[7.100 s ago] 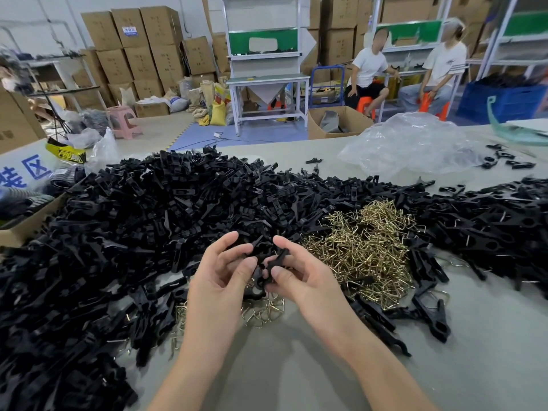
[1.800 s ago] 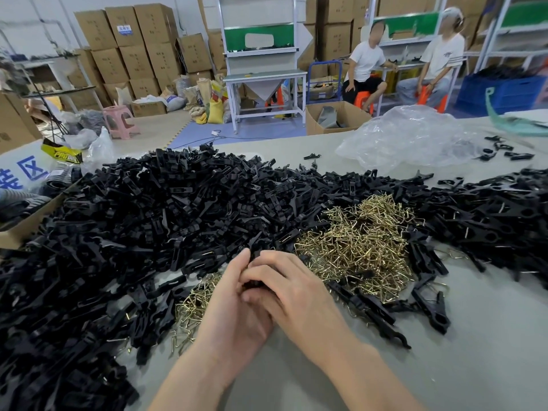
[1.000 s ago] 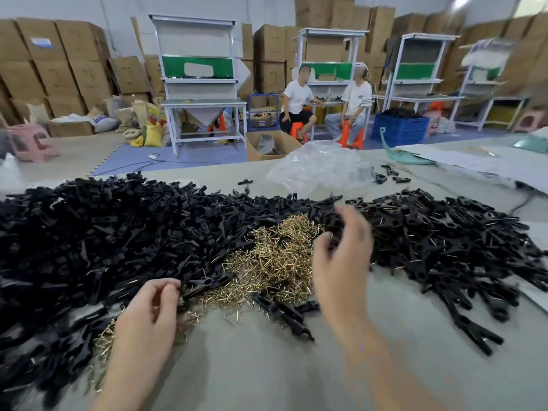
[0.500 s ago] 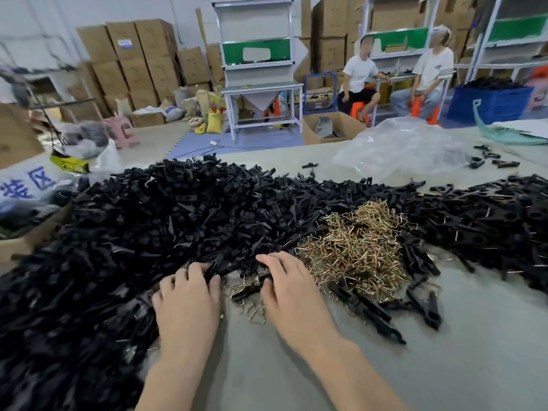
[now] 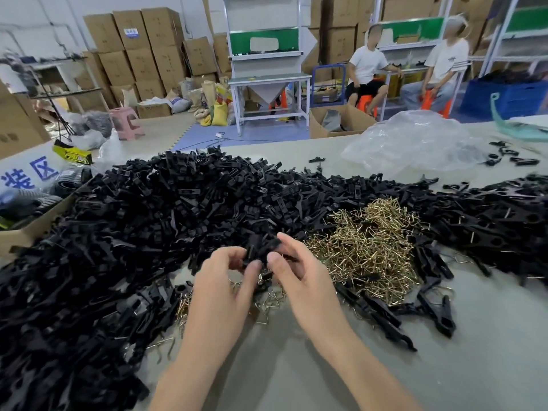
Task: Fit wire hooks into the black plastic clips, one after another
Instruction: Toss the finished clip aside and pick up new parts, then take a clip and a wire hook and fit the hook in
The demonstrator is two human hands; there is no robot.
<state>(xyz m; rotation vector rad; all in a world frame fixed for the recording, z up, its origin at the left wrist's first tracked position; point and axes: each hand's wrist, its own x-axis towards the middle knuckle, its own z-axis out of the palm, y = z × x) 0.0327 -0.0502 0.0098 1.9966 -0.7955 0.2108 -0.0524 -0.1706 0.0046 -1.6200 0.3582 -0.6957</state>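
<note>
left hand [image 5: 219, 295] and right hand [image 5: 299, 283] have risen from the surface [image 5: 296, 375] since the prior frame and come together. both pinch one clip [image 5: 262, 247] at the fingertips, above the near edge of the clip pile [image 5: 148, 232], left of the hooks [image 5: 370, 247]. whether a hook is fitted cannot be told.

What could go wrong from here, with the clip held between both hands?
1. The left hand and right hand pinch one black clip by the fingertips; a slip would likely drop it among the loose hooks below.
2. The wire hook pile looks tangled, so picking one may drag out several.
3. What look like assembled clips lie right beside the hook pile and could get mixed back in.
</note>
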